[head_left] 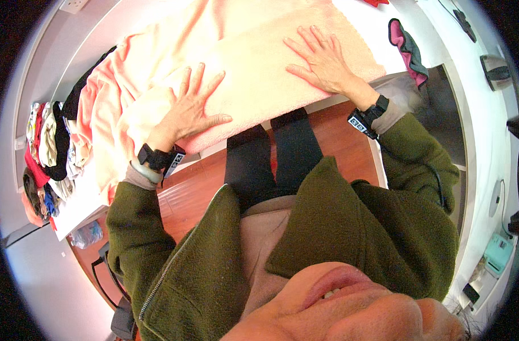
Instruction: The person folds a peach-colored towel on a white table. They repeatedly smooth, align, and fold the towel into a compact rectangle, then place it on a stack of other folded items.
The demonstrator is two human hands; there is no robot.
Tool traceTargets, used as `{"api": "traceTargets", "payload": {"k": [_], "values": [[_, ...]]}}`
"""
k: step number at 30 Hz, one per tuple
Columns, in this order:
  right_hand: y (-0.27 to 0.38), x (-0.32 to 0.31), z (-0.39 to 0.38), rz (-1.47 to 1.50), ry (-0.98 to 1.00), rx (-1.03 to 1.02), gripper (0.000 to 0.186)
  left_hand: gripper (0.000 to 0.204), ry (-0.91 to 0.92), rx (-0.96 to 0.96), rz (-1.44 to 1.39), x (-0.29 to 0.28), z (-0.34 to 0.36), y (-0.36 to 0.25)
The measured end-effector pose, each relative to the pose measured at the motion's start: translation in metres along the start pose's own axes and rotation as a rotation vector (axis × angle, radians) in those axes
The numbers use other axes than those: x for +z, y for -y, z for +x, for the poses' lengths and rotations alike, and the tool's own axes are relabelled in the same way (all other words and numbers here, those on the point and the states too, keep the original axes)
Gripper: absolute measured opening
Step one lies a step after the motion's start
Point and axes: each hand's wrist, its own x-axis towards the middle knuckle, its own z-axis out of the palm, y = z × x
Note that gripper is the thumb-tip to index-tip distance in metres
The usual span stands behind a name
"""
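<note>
A pale pink fleece blanket (242, 68) covers much of the white work surface, with a folded, flat panel along the near edge and loose wrinkled folds to the left. My left hand (197, 105) rests on the blanket left of centre, palm down with fingers spread. My right hand (322, 65) lies palm down on the flat panel toward its right end, fingers apart. Both wrists wear black straps with small devices. Neither hand grips anything.
A pile of assorted clothes (46, 153) lies at the left. A pink and grey cloth (408, 54) sits at the right. Below are my legs, a wooden floor (182, 210) and a plastic bottle (86, 233). A mint-green object (498, 256) is at the far right.
</note>
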Motion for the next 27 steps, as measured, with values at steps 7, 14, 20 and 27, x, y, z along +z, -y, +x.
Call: {"api": "traceTargets", "payload": {"k": [7, 14, 20, 27], "values": [[-0.012, 0.001, -0.021, -0.069, 0.091, -0.078, 0.066, 0.106, 0.081, -0.084, 0.024, 0.020, -0.033, -0.004], [-0.102, -0.001, -0.014, -0.161, 0.161, 0.255, 0.067, 0.108, 0.198, -0.084, 0.034, 0.001, -0.030, -0.008], [-0.079, -0.020, 0.046, -0.201, 0.236, 0.067, 0.050, 0.069, 0.387, 0.100, -0.052, -0.046, 0.031, 0.022], [-0.081, -0.002, 0.173, 0.012, -0.038, -0.233, 0.022, 0.027, -0.111, 0.025, 0.020, -0.057, 0.120, 0.131]]}}
